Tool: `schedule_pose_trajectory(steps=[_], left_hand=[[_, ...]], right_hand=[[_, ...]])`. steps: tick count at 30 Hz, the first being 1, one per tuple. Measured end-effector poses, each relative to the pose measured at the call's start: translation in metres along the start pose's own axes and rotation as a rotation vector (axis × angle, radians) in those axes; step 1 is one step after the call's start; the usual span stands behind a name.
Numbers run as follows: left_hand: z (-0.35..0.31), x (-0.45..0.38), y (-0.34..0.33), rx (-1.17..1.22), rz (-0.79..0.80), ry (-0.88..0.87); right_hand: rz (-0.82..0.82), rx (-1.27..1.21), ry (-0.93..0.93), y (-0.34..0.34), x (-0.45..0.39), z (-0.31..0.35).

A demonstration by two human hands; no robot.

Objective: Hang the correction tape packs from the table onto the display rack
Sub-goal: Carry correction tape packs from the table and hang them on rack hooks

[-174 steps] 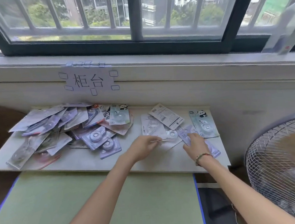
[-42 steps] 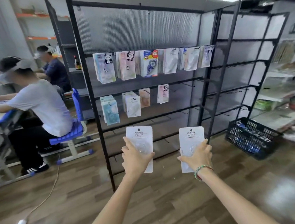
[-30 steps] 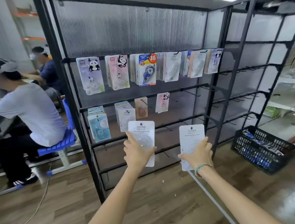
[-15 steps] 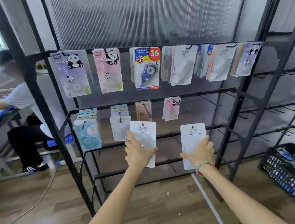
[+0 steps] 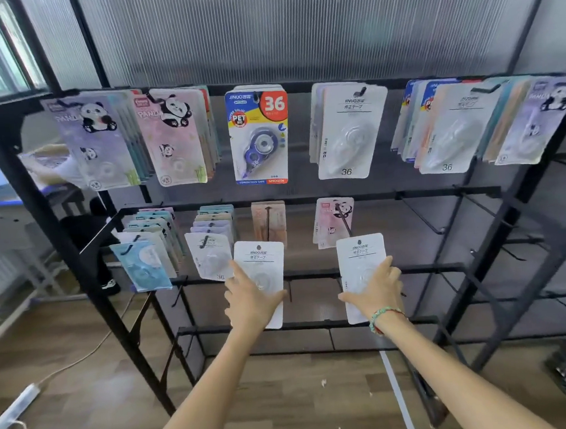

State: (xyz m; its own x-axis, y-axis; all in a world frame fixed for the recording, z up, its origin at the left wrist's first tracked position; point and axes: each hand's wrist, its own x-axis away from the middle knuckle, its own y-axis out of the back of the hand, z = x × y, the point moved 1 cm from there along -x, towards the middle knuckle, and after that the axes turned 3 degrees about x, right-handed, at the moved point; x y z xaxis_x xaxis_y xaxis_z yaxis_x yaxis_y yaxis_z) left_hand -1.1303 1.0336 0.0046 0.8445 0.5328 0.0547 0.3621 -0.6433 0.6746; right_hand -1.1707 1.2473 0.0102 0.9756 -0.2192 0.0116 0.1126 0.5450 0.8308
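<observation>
**Two white packs held up before the rack**

Nearest, both forearms reach forward; the left hand grips a white correction tape pack from below, forefinger stretched up its face, thumb behind; the right hand, a beaded bracelet at its wrist, holds a second white pack upright, fingers spread over its lower half; both packs sit in front of the lower rails of the black display rack, just below the second row of hooks; beyond, that row carries several hung stacks toward the left; the top row is crowded with panda packs, a blue "36" pack and white ones.
</observation>
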Motion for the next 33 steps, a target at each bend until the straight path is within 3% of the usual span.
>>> schedule_pose_trajectory(steps=[33], left_hand=[[-0.009,-0.035,-0.041,-0.008,-0.02,0.033]], right_hand=[[0.004,0.07,0.074,-0.019,-0.032,-0.005]])
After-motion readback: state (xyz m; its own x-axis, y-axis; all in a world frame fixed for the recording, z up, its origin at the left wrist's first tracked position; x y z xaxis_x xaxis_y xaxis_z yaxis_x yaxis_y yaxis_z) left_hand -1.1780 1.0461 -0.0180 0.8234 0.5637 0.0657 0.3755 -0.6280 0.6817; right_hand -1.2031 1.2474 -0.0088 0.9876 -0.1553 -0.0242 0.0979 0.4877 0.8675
